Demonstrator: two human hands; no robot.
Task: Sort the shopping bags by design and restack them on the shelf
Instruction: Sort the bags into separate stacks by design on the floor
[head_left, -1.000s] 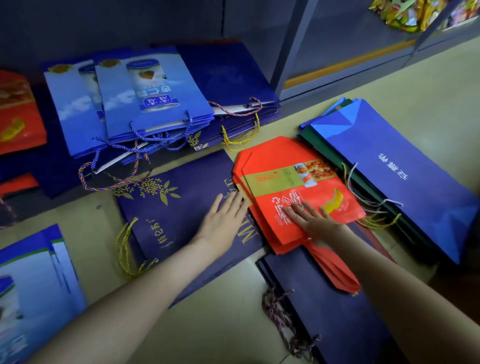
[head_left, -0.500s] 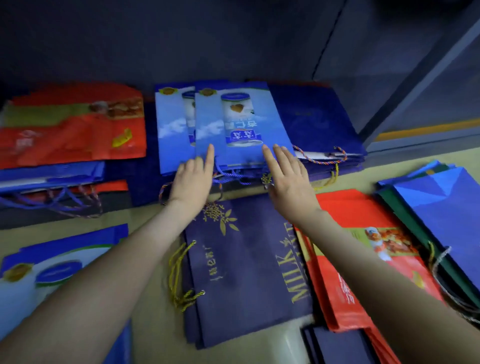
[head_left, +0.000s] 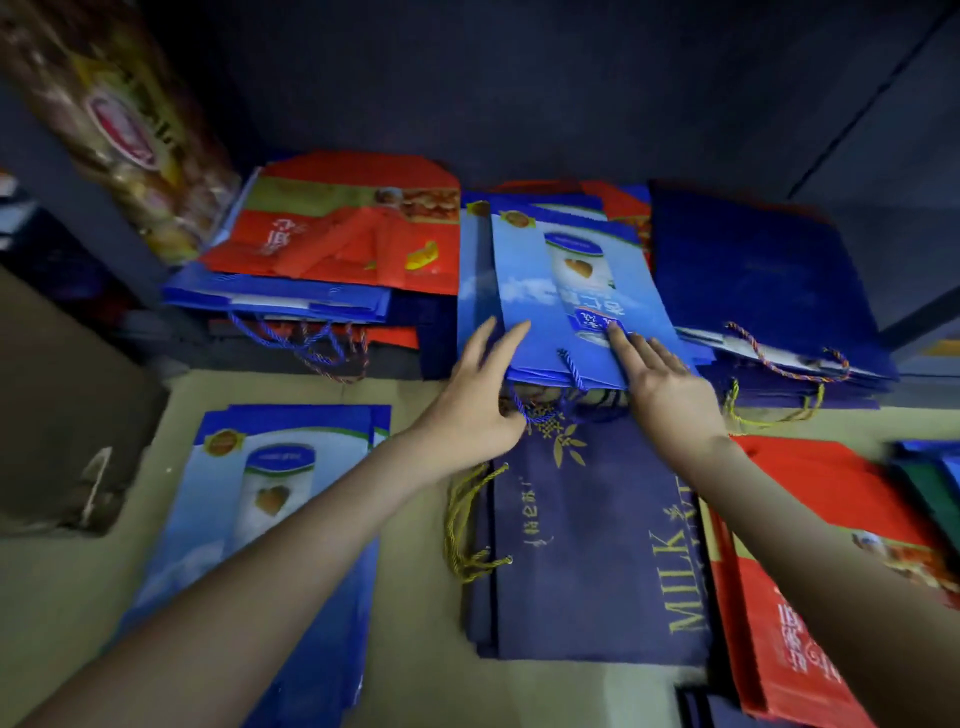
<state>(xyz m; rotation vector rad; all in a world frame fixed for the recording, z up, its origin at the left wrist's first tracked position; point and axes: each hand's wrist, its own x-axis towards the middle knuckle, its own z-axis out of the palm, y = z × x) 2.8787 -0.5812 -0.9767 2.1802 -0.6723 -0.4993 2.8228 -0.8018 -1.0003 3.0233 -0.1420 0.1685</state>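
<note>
Head view: on the shelf (head_left: 904, 249), just above centre toward 12 o'clock, lies a stack of light-blue bags (head_left: 561, 291), handles toward the person. The left hand (head_left: 478, 405) meets the stack's near left corner, its fingers straight and apart and the thumb low by the blue cords; it clasps nothing. The right hand (head_left: 660, 384) rests on the top bag with its fingers spread flat, not curled. At 10 o'clock a red stack (head_left: 353, 234) sits on blue bags; at 2 o'clock is a dark-blue stack (head_left: 753, 275), just beside the light-blue one. On the floor (head_left: 415, 571), a navy MILK bag (head_left: 597, 545) lies at 6 o'clock under both wrists, more light-blue bags (head_left: 270, 519) at 8 o'clock, and red bags (head_left: 810, 519) at 4 o'clock. A snack packet (head_left: 119, 124) leans at 10 o'clock, far out.
</note>
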